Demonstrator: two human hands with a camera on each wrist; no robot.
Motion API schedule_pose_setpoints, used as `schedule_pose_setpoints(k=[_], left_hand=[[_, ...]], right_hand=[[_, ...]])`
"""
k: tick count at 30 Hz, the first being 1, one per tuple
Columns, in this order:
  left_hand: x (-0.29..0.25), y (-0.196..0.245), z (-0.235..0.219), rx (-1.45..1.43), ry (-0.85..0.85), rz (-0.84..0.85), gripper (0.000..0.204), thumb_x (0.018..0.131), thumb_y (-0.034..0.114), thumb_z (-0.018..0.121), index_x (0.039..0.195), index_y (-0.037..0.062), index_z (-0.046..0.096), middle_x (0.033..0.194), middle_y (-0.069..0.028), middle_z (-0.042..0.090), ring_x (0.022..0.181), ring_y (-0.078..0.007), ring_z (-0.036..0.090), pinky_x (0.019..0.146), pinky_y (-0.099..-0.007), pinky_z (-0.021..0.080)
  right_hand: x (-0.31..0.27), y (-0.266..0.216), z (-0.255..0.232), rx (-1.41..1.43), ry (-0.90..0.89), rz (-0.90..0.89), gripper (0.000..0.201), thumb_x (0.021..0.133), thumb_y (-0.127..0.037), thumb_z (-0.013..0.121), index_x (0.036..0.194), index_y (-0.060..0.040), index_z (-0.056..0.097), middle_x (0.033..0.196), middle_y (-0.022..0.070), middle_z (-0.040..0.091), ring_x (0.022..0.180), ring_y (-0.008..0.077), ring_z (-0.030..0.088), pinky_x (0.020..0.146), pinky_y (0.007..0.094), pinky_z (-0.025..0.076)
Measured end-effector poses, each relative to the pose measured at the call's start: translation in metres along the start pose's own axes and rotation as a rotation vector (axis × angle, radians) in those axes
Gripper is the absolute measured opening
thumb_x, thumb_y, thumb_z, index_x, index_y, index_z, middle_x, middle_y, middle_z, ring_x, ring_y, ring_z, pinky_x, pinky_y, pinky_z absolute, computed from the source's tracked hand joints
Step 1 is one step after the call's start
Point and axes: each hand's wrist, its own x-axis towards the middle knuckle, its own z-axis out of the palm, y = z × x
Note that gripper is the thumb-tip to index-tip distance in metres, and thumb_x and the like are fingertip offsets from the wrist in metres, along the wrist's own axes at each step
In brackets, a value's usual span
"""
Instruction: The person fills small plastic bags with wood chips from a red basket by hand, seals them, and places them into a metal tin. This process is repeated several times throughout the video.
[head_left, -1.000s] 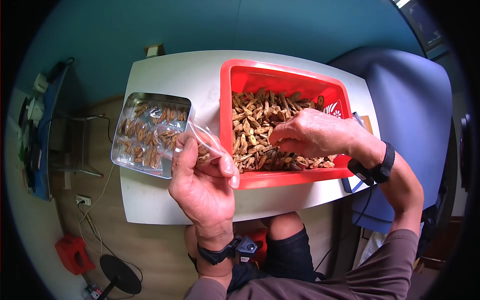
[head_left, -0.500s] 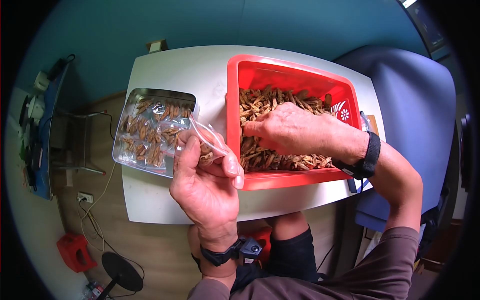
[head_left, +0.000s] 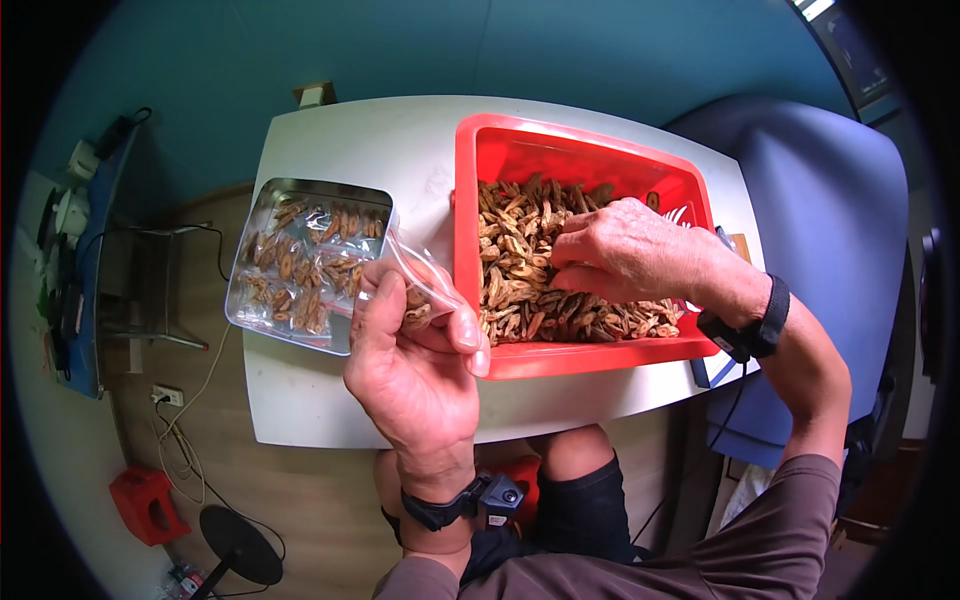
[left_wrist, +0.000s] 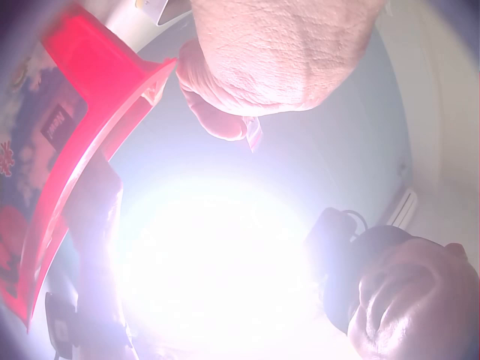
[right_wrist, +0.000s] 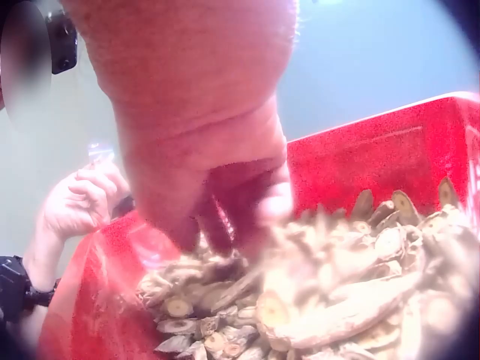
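Note:
My left hand (head_left: pixel 415 385) pinches a small clear zip bag (head_left: pixel 428 290) with brown slices in it, held left of the red basket (head_left: pixel 465 220). In the left wrist view, a corner of the bag (left_wrist: pixel 253 135) sticks out below the hand (left_wrist: pixel 281 52). Over the basket my right hand (head_left: pixel 640 255) bends its fingers down at the dried slices (head_left: pixel 510 270). The right wrist view puts that hand (right_wrist: pixel 199 127) against the heap of slices (right_wrist: pixel 315 307); its fingertips are hidden, and whether they pinch any cannot be told.
A metal tin (head_left: pixel 240 250) holding several filled bags stands on the white table (head_left: pixel 310 410), left of the basket. A blue-violet covered surface (head_left: pixel 830 240) lies to the right, and a teal wall (head_left: pixel 400 50) rises behind the table.
My right hand swept left across the slices, then came back right. The left hand kept its grip on the bag, with little movement.

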Motion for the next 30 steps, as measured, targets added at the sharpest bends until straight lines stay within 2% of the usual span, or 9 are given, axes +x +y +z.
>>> schedule_pose_setpoints(k=[4,7,15,19,21,23,25,26,30], left_hand=[[-0.001,-0.001,0.001,0.002,0.031,-0.007,0.022,0.102,0.02,0.05,0.097,0.002,0.061,0.081,-0.0094,0.057,0.055,-0.0172,0.054,0.037,-0.0288,0.044],[0.0,0.0,0.001,0.012,0.045,-0.004,0.022,0.101,0.021,0.05,0.097,0.0023,0.061,0.081,-0.0093,0.058,0.055,-0.017,0.054,0.037,-0.0286,0.044],[-0.007,-0.002,0.009,0.024,0.031,-0.024,0.019,0.1,0.02,0.052,0.097,0.0039,0.061,0.08,-0.0085,0.058,0.054,-0.0167,0.055,0.038,-0.0287,0.044],[-0.015,-0.009,0.019,0.12,-0.04,-0.063,0.016,0.1,0.019,0.052,0.096,0.0044,0.058,0.078,-0.0093,0.059,0.053,-0.016,0.057,0.038,-0.0273,0.045],[-0.019,-0.014,0.022,0.222,-0.113,-0.081,0.016,0.1,0.019,0.052,0.097,0.0041,0.057,0.077,-0.01,0.06,0.054,-0.0156,0.058,0.039,-0.0262,0.045],[-0.024,-0.017,0.027,0.231,-0.154,-0.107,0.015,0.1,0.017,0.052,0.096,0.0037,0.057,0.077,-0.0098,0.06,0.055,-0.0149,0.059,0.041,-0.0252,0.046],[-0.027,-0.022,0.03,0.358,-0.162,-0.107,0.013,0.1,0.015,0.053,0.096,0.0035,0.057,0.076,-0.009,0.061,0.057,-0.0135,0.06,0.043,-0.0244,0.047],[-0.029,-0.024,0.028,0.366,-0.179,-0.138,0.011,0.099,0.013,0.056,0.099,0.0027,0.058,0.08,-0.0047,0.061,0.058,-0.0092,0.058,0.049,-0.0232,0.046],[-0.031,-0.034,0.032,0.498,-0.216,-0.168,0.014,0.1,0.016,0.056,0.097,0.0022,0.059,0.074,-0.0028,0.06,0.058,-0.0073,0.057,0.05,-0.0215,0.046]], right_hand=[[0.012,-0.004,0.011,0.001,0.096,-0.069,0.021,0.084,-0.02,0.072,0.097,-0.0042,0.067,0.086,0.0112,0.062,0.079,0.0339,0.065,0.066,0.0456,0.052],[0.019,-0.008,0.02,-0.098,0.017,-0.027,0.025,0.082,-0.017,0.071,0.104,-0.0045,0.067,0.088,0.0121,0.063,0.084,0.0343,0.066,0.067,0.0451,0.054],[0.009,-0.006,0.012,-0.025,0.087,-0.021,0.018,0.085,-0.009,0.065,0.102,-0.0025,0.067,0.088,0.0158,0.066,0.083,0.0349,0.067,0.07,0.0456,0.054],[-0.017,-0.013,-0.007,0.177,0.176,0.06,0.016,0.086,-0.002,0.063,0.101,0.0007,0.067,0.088,0.017,0.067,0.079,0.0336,0.068,0.068,0.0439,0.053],[-0.036,-0.026,-0.019,0.379,0.299,0.19,0.018,0.084,-0.001,0.066,0.101,0.0016,0.07,0.087,0.019,0.07,0.078,0.0334,0.07,0.069,0.0412,0.055],[-0.058,-0.042,-0.034,0.531,0.341,0.317,0.02,0.086,-0.002,0.069,0.106,0.0021,0.071,0.083,0.0131,0.071,0.067,0.0178,0.069,0.063,0.0306,0.055],[-0.079,-0.053,-0.034,0.912,0.488,0.467,0.017,0.09,-0.003,0.07,0.107,0.0019,0.07,0.079,0.0059,0.07,0.067,0.0117,0.067,0.061,0.0248,0.054],[-0.089,-0.051,-0.024,1.028,0.606,0.45,0.015,0.092,-0.006,0.071,0.104,0.0016,0.069,0.077,0.0019,0.068,0.065,0.0085,0.066,0.059,0.0217,0.053],[-0.113,-0.06,-0.02,1.248,0.79,0.379,0.013,0.088,-0.005,0.075,0.099,0.0003,0.068,0.075,0.0028,0.068,0.06,0.0077,0.065,0.054,0.0211,0.053]])
